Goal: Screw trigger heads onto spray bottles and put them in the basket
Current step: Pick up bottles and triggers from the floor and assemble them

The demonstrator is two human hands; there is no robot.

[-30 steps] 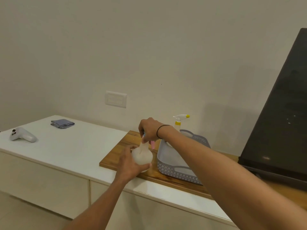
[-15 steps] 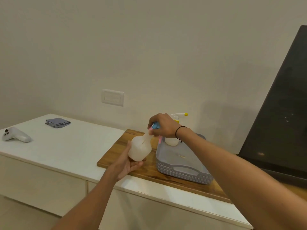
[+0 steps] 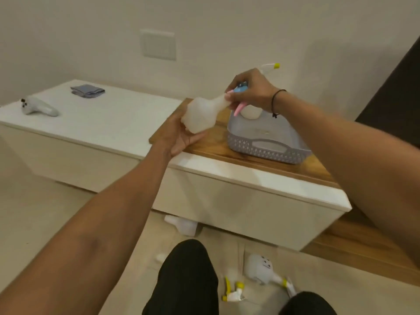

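Head view. We log a translucent white round-bodied plastic spray bottle [image 3: 201,115] at frame centre, tilted, neck pointing up and right, held above the wooden board [image 3: 218,145]. Blue-and-pink trigger head [image 3: 239,96] sits at its neck. Left hand [image 3: 179,135] cups the bottle base from below, fingers half open. Right hand [image 3: 252,90] is closed around the trigger head. Just right, a grey perforated plastic basket [image 3: 268,146] holds a second bottle with a yellow-tipped head [image 3: 270,65]. Lower frame: loose bottles [image 3: 260,267] and yellow trigger heads [image 3: 234,292] on the floor.
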